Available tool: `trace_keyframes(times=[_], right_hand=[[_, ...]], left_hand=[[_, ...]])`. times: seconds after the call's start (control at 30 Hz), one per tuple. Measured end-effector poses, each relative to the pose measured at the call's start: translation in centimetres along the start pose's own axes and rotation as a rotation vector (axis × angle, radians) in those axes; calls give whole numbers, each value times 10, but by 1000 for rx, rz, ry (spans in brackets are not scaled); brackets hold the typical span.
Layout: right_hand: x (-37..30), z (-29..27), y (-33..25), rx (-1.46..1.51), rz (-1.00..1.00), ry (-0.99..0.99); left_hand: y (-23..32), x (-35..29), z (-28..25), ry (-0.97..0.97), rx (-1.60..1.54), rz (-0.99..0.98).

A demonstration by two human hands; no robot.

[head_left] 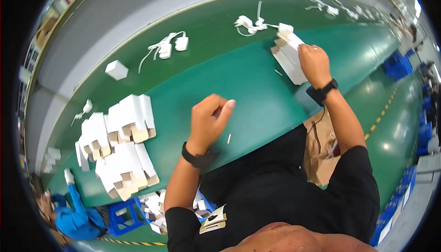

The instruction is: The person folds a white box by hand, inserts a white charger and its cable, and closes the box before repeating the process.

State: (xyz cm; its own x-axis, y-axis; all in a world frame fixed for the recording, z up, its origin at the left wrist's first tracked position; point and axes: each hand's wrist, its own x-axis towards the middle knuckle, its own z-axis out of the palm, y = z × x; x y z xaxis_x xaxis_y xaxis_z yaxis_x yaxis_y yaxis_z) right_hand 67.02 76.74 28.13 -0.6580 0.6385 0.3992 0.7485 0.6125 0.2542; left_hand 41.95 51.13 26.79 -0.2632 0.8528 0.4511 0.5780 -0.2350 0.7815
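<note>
My right hand [315, 64] is at the far right of the green bench, its fingers closed at the edge of a white carton [291, 59]. The carton lies in a small group of white cardboard boxes with brown inner flaps; the fingertips are partly hidden. Over the middle of the bench hovers my left hand [209, 122], fingers curled in and thumb sticking out, with nothing visible in it. Below its thumb lies a small pale strip [228, 138]. Another thin strip [278, 72] rests beside the cartons on the right.
Stacked open white cartons [131, 114] cover the left of the bench. White adapters with cables [165, 50] and a closed white box [117, 70] line the back strip. A blue bin of small boxes [154, 208] stands below. At lower left sits a person in blue [78, 217].
</note>
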Motion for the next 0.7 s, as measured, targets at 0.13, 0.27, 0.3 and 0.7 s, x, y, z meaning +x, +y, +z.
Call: trace_keyframes(times=[0.13, 0.27, 0.3, 0.7], right_hand=[[-1, -86, -99, 454, -65, 445], [2, -95, -185, 844, -362, 420], [5, -91, -192, 899, -366, 386], [75, -54, -129, 1347, -321, -593]], left_hand=[[-1, 20, 7, -124, -754, -159], [-28, 45, 10, 152, -963, 16], [-35, 46, 2, 193, -929, 27], [-62, 21, -39, -358, -923, -132]])
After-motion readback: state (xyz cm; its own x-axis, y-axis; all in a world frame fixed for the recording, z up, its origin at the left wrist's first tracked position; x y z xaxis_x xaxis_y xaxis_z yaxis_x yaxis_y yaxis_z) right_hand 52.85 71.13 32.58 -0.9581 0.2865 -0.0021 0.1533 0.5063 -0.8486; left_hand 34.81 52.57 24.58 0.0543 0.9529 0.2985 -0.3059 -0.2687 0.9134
